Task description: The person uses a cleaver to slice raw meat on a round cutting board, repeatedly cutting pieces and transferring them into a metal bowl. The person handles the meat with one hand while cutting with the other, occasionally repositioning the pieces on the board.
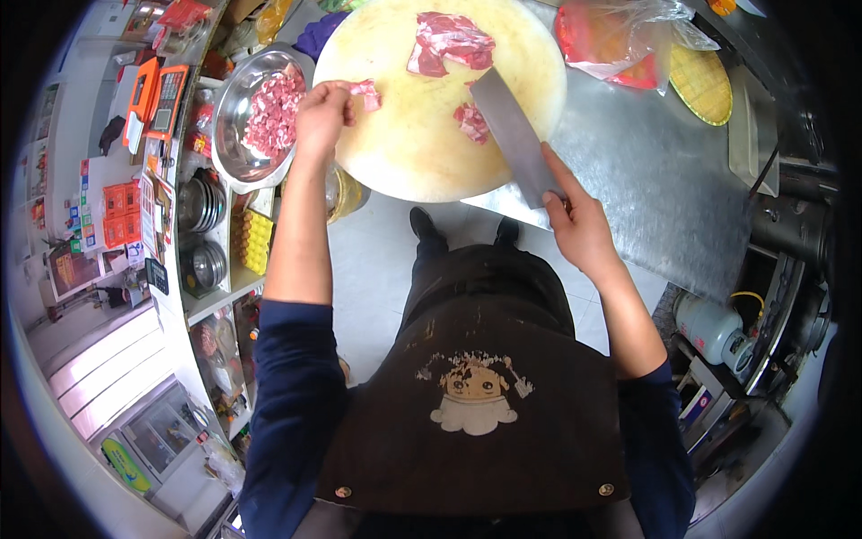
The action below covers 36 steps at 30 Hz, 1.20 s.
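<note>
My left hand (324, 116) pinches a small strip of raw meat (367, 94) over the left side of a round, pale cutting board (404, 162). In my right hand (578, 226) is a broad cleaver (515, 138), its blade reaching over the board's right side. Beside the blade lies a small pile of cut raw meat (472, 123). A larger piece of raw meat (452, 44) rests near the board's far edge. Left of my left hand, a stainless steel bowl (227, 135) holds many small meat pieces (275, 114). The cleaver's handle is hidden by my hand.
A metal worktop (646, 168) extends right of the board, with plastic bags (613, 40) and a woven basket (700, 84) at its far side. Shelves with stacked metal bowls (202, 202) and a yellow egg tray (254, 242) stand left. A gas cylinder (707, 327) is lower right.
</note>
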Available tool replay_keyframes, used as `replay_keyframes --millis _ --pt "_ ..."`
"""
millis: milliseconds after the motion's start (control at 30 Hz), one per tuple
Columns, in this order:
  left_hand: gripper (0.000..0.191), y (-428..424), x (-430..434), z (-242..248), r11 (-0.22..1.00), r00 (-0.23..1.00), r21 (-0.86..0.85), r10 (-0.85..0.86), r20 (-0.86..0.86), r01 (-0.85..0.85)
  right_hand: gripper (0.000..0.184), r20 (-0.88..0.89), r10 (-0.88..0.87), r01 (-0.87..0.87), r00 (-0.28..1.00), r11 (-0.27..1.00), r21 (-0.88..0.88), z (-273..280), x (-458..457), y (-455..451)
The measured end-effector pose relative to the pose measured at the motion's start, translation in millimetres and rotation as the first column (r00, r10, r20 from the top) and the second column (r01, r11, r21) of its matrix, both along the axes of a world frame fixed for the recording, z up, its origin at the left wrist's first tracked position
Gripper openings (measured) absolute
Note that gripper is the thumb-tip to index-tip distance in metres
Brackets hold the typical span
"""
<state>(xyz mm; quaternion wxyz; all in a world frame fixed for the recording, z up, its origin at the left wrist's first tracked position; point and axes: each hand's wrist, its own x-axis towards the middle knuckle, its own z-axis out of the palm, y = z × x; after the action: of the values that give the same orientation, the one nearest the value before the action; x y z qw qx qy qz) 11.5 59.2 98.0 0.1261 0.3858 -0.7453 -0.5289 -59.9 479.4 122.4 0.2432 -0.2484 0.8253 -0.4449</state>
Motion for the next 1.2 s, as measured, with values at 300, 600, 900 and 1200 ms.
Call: replay_keyframes --millis 300,600,900,1200 --pt "0.019 6 13 18 0.992 0.979 0.127 0.008 -0.203 0.018 0.073 0.796 -0.152 0.428 0.586 0.892 -0.145 -42 -27 18" --pt "0.024 118 10 -12 0.75 0.994 0.652 -0.059 -0.095 0.107 0.073 -0.029 -0.199 0.198 0.98 0.98 -0.035 -28 -11 31" --pt "0.016 123 23 -33 0.836 0.994 0.54 -0.047 -0.102 0.096 0.077 -0.282 0.068 -0.003 0.957 0.974 0.226 34 3 4" --pt "0.015 130 25 -28 0.869 0.996 0.491 -0.02 -0.087 0.06 0.072 0.004 0.187 -0.185 0.982 0.966 0.183 20 29 -18"
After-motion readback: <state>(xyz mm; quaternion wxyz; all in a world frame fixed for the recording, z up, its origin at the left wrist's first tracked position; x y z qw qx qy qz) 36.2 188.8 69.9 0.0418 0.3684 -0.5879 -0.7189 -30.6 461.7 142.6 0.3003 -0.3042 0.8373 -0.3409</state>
